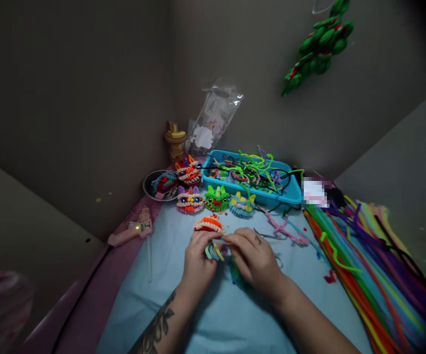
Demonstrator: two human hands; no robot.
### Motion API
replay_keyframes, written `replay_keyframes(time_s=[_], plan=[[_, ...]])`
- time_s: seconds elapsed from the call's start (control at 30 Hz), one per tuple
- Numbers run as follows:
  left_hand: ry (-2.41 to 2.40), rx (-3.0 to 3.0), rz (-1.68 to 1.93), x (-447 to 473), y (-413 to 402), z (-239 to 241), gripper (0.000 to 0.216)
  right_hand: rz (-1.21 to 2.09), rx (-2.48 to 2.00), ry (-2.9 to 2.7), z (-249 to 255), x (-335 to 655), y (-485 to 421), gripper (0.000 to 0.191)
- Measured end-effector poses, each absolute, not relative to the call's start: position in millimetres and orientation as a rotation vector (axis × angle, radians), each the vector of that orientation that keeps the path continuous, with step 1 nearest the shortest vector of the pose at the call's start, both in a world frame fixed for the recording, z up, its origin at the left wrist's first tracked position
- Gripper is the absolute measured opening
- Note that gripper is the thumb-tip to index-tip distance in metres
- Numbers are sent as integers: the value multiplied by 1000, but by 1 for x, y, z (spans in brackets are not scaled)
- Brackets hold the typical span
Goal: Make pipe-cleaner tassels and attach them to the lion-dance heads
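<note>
My left hand point(197, 258) and my right hand point(252, 255) meet over the light blue table mat point(213, 314). Both are closed on a small piece of looped pipe cleaners point(214, 251) in green, blue and yellow. The left hand pinches it from the left, the right hand's fingertips grip it from the right. Just beyond the hands lies an orange and white pipe cleaner mouth piece point(209, 224). Behind it stand three finished pipe cleaner heads: a pink one point(189, 200), a green one point(216, 198) and a blue one point(242, 204).
A blue tray point(294, 192) of tangled pipe cleaners sits at the back. A large fan of straight pipe cleaners point(367, 265) covers the right side. A pink glue gun point(131, 231) lies left, scissors point(268, 236) just right of the hands, a dark bowl point(153, 186) behind.
</note>
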State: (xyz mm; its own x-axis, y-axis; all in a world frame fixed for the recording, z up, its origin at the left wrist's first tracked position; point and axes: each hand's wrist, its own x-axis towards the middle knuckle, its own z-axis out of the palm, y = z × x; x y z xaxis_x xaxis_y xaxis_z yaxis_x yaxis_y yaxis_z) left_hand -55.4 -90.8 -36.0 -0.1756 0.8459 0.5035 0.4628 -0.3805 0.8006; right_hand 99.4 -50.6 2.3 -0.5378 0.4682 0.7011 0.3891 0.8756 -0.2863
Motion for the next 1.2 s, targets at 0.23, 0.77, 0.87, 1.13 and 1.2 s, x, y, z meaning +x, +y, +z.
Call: replay_keyframes(time_s=[0.23,0.77,0.87,1.13,1.2], plan=[[1470,1806,1578,-54,-91,-35,22,620,-743,-2173,6,100,-50,15],[1497,1801,1522,-54,-90,-32,22,569,-676,-2132,7,93,-56,22],[1500,1782,1528,-53,-92,-30,21,525,-680,-2117,4,93,-55,21],[1007,1417,1535,-61,-106,-29,45,433,-683,-2089,1,99,-48,22],[1067,1241,1608,-65,-104,-27,32,405,-664,-2114,1,100,-48,23]])
